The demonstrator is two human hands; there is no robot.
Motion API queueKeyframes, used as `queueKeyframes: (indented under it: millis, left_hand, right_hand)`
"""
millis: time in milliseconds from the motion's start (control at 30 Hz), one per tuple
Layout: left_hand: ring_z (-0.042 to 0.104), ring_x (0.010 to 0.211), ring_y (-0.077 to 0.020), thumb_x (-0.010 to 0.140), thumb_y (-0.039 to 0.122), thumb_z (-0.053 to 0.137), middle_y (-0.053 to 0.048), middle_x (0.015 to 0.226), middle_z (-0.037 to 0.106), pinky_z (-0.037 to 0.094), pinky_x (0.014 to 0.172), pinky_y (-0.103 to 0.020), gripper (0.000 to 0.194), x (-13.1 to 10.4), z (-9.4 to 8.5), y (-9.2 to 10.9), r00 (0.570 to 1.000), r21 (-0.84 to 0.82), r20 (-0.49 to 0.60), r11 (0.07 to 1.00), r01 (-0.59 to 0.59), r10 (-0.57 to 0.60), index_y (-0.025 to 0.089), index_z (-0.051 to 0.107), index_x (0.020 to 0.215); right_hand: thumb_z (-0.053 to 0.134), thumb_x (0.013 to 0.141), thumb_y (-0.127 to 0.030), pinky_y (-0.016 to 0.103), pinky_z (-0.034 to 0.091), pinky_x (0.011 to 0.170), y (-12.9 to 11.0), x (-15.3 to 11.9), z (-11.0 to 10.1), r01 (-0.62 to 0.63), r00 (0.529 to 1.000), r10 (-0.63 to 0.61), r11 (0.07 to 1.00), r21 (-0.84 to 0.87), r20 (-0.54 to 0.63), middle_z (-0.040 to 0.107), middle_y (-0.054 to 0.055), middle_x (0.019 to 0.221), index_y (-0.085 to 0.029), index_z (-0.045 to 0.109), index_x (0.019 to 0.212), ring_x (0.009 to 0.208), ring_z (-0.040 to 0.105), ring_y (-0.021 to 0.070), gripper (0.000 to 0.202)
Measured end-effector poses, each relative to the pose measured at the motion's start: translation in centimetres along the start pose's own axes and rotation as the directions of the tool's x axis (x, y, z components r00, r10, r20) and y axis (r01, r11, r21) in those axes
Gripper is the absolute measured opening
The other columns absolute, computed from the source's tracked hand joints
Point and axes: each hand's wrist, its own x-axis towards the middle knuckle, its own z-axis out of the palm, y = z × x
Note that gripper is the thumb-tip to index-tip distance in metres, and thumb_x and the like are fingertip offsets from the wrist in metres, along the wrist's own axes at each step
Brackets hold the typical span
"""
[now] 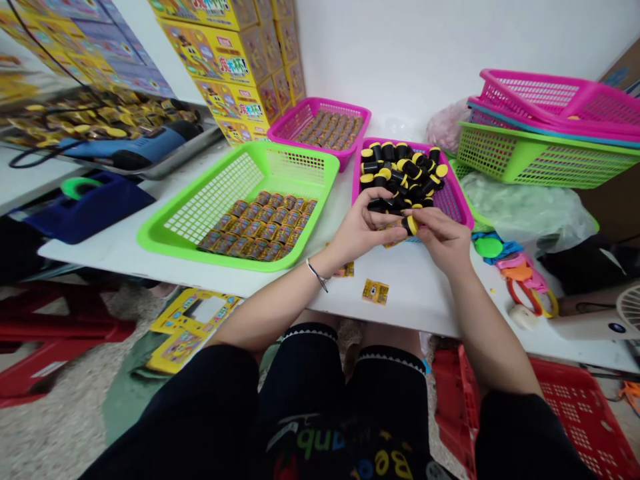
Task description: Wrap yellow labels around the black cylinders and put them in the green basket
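Between my two hands is a small black cup with a yellow cap (411,225), held just in front of a pink basket. My left hand (367,223) pinches it from the left with the thumb and fingers. From the right, the fingertips of my right hand (443,235) close on its yellow end. Many more black cups with yellow caps (400,173) lie jumbled in the pink basket (464,208) behind. A printed yellow label (375,292) lies on the white table below my hands, and other labels are partly hidden by my left wrist.
A green basket (165,243) with rows of wrapped cups stands left, another pink basket (280,133) behind it. Yellow boxes (220,60) are stacked at the back. Right are stacked baskets (545,153), tape rolls and a fan (627,307). A blue tape dispenser (95,213) sits far left.
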Motion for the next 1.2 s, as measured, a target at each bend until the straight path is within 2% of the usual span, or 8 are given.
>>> queueKeyframes:
  millis: [267, 367, 467, 600, 833, 967, 1100, 1200]
  left_hand:
    - [0.076, 0.084, -0.0166, 0.059, 0.037, 0.095, -0.001, 0.093, 0.076, 0.058, 0.083, -0.03, 0.086, 0.6, -0.1, -0.5, 0.994, -0.052, -0.107, 0.999, -0.011, 0.005, 0.024, 0.039, 0.123]
    - [0.074, 0.081, -0.0124, 0.056, 0.033, 0.096, 0.002, 0.096, 0.071, 0.057, 0.079, -0.027, 0.084, 0.7, 0.1, -0.7, 0.986, -0.088, -0.165, 0.995, -0.043, 0.028, 0.025, 0.039, 0.118]
    - [0.068, 0.074, -0.007, 0.052, 0.028, 0.097, 0.007, 0.093, 0.062, 0.057, 0.074, -0.023, 0.081, 0.6, 0.3, -1.0, 0.984, -0.081, -0.168, 0.994, -0.079, 0.065, 0.024, 0.039, 0.108]
    - [0.065, 0.073, -0.0068, 0.066, 0.028, 0.089, 0.006, 0.094, 0.058, 0.056, 0.068, -0.022, 0.068, -0.2, 0.7, -1.0, 1.0, 0.005, 0.024, 1.0, -0.002, 0.002, 0.026, 0.034, 0.105]
    - [0.065, 0.066, -0.0105, 0.08, 0.023, 0.073, 0.006, 0.08, 0.059, 0.054, 0.062, -0.024, 0.051, -1.2, 1.0, -0.2, 0.95, 0.085, 0.293, 0.993, 0.082, -0.104, 0.027, 0.035, 0.115]
    - [0.059, 0.061, -0.01, 0.086, 0.039, 0.071, 0.004, 0.066, 0.058, 0.053, 0.061, -0.025, 0.026, -1.0, 0.4, -0.3, 0.869, 0.082, 0.489, 0.996, 0.044, -0.079, 0.021, 0.054, 0.094]
    - [0.057, 0.059, -0.012, 0.085, 0.054, 0.07, 0.0, 0.061, 0.057, 0.052, 0.06, -0.028, 0.041, -0.9, -0.1, -0.6, 0.785, 0.115, 0.61, 0.992, 0.049, -0.11, 0.02, 0.055, 0.068]
    - [0.058, 0.062, -0.012, 0.081, 0.049, 0.074, 0.002, 0.068, 0.058, 0.052, 0.062, -0.028, 0.033, -1.2, 0.1, -0.8, 0.862, 0.135, 0.497, 0.99, 0.04, -0.103, 0.022, 0.058, 0.091]
  right_hand:
    - [0.045, 0.102, -0.045, 0.05, 0.047, 0.106, -0.3, -0.5, 0.7, 0.093, 0.993, -0.072, 0.961, -0.259, 0.09, 0.068, 0.004, 0.135, -0.037, 0.059, 0.139, 0.123, 0.056, 0.025, 0.041]
    - [0.061, 0.093, -0.047, 0.053, 0.043, 0.107, -1.2, -0.8, 1.6, 0.144, 0.99, -0.127, 0.88, -0.453, 0.068, 0.064, 0.01, 0.133, -0.031, 0.048, 0.147, 0.124, 0.054, 0.0295, 0.058]
    - [0.066, 0.085, -0.034, 0.051, 0.047, 0.1, -1.6, -1.1, 2.7, 0.165, 0.984, -0.171, 0.825, -0.54, 0.04, 0.063, 0.011, 0.125, -0.028, 0.044, 0.146, 0.117, 0.06, 0.0294, 0.065]
    - [0.066, 0.078, -0.025, 0.048, 0.048, 0.095, -2.1, -1.4, 3.3, 0.224, 0.973, -0.219, 0.848, -0.479, 0.069, 0.068, 0.008, 0.123, -0.031, 0.043, 0.139, 0.113, 0.064, 0.0281, 0.065]
    - [0.07, 0.072, -0.022, 0.042, 0.052, 0.087, -2.8, -1.6, 3.5, 0.273, 0.961, -0.265, 0.884, -0.38, 0.075, 0.074, 0.003, 0.118, -0.034, 0.046, 0.129, 0.105, 0.066, 0.025, 0.063]
    - [0.07, 0.069, -0.024, 0.043, 0.052, 0.087, -2.6, -1.8, 3.8, 0.327, 0.944, -0.326, 0.897, -0.298, 0.054, 0.074, 0.002, 0.116, -0.034, 0.047, 0.128, 0.102, 0.066, 0.0242, 0.064]
    - [0.072, 0.072, -0.032, 0.045, 0.051, 0.092, -2.4, -2.0, 4.0, 0.357, 0.934, -0.351, 0.894, -0.271, 0.073, 0.076, 0.0, 0.114, -0.037, 0.045, 0.128, 0.103, 0.068, 0.0239, 0.062]
    - [0.071, 0.077, -0.037, 0.045, 0.05, 0.091, -2.2, -2.1, 3.8, 0.371, 0.926, -0.367, 0.848, -0.378, 0.087, 0.078, -0.001, 0.113, -0.037, 0.049, 0.125, 0.1, 0.071, 0.0236, 0.053]
